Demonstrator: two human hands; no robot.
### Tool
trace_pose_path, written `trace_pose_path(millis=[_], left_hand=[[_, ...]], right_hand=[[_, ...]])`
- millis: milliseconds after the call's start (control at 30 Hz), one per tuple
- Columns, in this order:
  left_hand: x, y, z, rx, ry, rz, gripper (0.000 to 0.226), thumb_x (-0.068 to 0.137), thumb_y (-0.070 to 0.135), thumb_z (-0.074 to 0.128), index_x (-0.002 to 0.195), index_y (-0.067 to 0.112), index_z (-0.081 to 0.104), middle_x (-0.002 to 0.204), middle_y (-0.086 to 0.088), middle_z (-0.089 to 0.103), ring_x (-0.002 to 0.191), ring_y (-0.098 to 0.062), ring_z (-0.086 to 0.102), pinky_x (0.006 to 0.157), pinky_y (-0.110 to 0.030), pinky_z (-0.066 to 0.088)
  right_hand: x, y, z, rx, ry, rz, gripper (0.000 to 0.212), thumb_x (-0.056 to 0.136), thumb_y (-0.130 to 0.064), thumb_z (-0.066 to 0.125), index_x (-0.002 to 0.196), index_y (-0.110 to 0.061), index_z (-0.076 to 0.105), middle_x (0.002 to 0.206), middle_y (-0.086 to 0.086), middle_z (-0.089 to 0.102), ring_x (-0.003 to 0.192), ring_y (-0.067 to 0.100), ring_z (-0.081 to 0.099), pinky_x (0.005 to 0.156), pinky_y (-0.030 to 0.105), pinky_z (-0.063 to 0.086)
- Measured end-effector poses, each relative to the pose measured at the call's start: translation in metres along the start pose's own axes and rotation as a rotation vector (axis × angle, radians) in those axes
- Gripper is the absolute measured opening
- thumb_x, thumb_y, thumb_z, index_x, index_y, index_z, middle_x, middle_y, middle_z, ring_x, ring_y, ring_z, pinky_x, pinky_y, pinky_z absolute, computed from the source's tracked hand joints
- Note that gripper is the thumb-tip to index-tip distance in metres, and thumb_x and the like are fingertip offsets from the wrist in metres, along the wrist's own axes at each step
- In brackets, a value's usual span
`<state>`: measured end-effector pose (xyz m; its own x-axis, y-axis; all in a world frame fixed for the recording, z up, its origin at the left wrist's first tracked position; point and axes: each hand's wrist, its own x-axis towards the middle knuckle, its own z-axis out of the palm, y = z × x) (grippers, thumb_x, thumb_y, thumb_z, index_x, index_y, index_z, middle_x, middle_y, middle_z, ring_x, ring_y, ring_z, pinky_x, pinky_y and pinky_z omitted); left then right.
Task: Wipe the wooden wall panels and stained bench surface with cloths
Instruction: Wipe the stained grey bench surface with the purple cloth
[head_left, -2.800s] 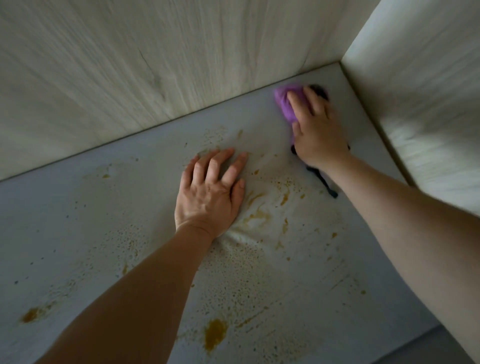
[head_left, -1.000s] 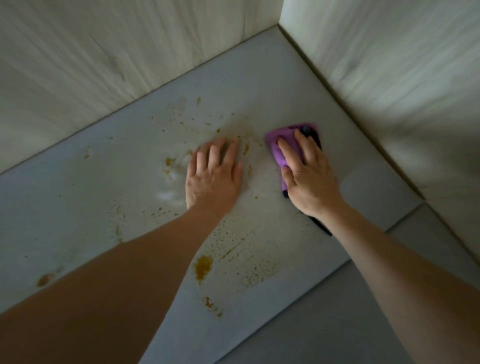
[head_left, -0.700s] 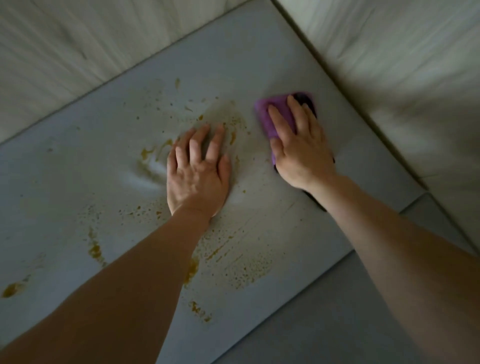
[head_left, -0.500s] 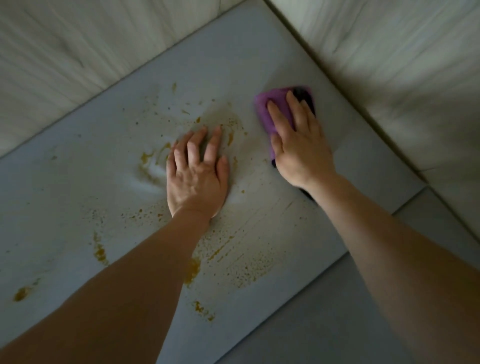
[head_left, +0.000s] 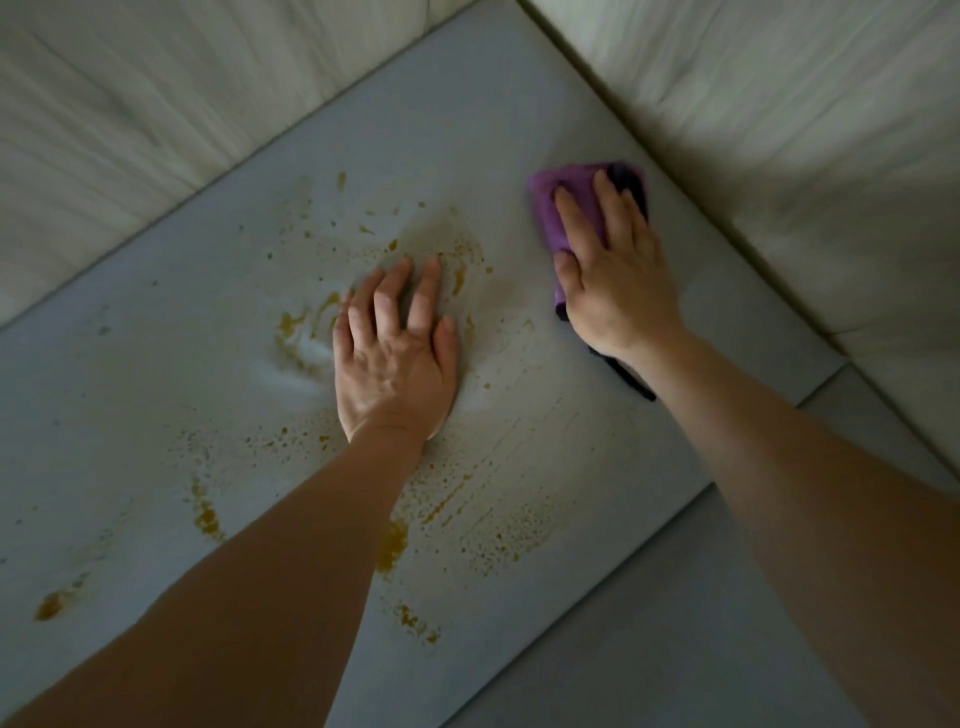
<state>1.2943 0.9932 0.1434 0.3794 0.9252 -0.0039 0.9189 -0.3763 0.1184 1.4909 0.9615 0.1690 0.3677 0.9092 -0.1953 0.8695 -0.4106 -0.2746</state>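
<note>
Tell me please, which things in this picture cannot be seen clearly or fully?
- Purple cloth, head view: the right hand lies flat over most of it, so its full shape is hidden.
- A dark piece under the right wrist: mostly covered; what it is cannot be told.
- Bench: cut off by the left frame edge, and the forearms cover some stains.
- Bench under the left hand: hidden by the palm.
- Wall panels: blurred, grain detail unclear.

Purple cloth (head_left: 566, 208) mostly hidden under right hand (head_left: 615, 291); dark part beneath wrist unclear. Tabletop (head_left: 156, 389) cut off at left edge. Both forearms cut by frame edges. Wall panels (head_left: 779, 130) blurred, grain smeared. Left hand (head_left: 395, 358) covers stains.
</note>
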Motion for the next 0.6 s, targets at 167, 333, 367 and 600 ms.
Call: trace_pose_path(millis=[167, 333, 367, 600], left_hand=[[0.0, -0.002, 0.003, -0.02, 0.031, 0.017, 0.055, 0.095, 0.043, 0.026, 0.147, 0.025, 0.029, 0.142, -0.006, 0.04, 0.128, -0.025, 0.022, 0.105, -0.048, 0.032], [0.0, -0.003, 0.006, -0.036, 0.03, 0.036, 0.054, 0.096, 0.043, 0.027, 0.147, 0.025, 0.025, 0.143, -0.006, 0.035, 0.132, -0.024, 0.019, 0.107, -0.048, 0.029], [0.0, -0.004, 0.006, -0.039, 0.026, 0.036, 0.054, 0.096, 0.042, 0.027, 0.147, 0.025, 0.025, 0.144, -0.006, 0.035, 0.132, -0.024, 0.019, 0.107, -0.048, 0.028], [-0.001, -0.002, -0.003, -0.011, -0.019, 0.036, 0.054, 0.097, 0.041, 0.026, 0.149, 0.025, 0.023, 0.147, -0.007, 0.033, 0.132, -0.029, 0.024, 0.109, -0.048, 0.026]], right_hand=[[-0.081, 0.0, 0.016, 0.016, 0.098, 0.011, 0.054, 0.095, -0.038, 0.026, 0.145, -0.022, 0.036, 0.153, 0.017, 0.025, 0.138, 0.04, 0.026, 0.111, 0.048, 0.026], [-0.053, 0.025, 0.014, -0.179, -0.073, -0.051, 0.066, 0.095, -0.051, 0.001, 0.148, -0.022, 0.028, 0.158, 0.015, 0.012, 0.143, 0.039, 0.012, 0.116, 0.048, 0.015], [-0.037, 0.032, 0.011, -0.21, -0.111, -0.043, 0.081, 0.088, -0.057, -0.016, 0.149, -0.023, 0.024, 0.159, 0.012, 0.005, 0.144, 0.038, 0.004, 0.117, 0.048, 0.01], [-0.015, 0.026, -0.005, -0.084, 0.009, 0.089, 0.065, 0.09, -0.047, 0.012, 0.152, -0.026, 0.012, 0.159, 0.013, 0.002, 0.145, 0.035, 0.003, 0.117, 0.042, 0.009]])
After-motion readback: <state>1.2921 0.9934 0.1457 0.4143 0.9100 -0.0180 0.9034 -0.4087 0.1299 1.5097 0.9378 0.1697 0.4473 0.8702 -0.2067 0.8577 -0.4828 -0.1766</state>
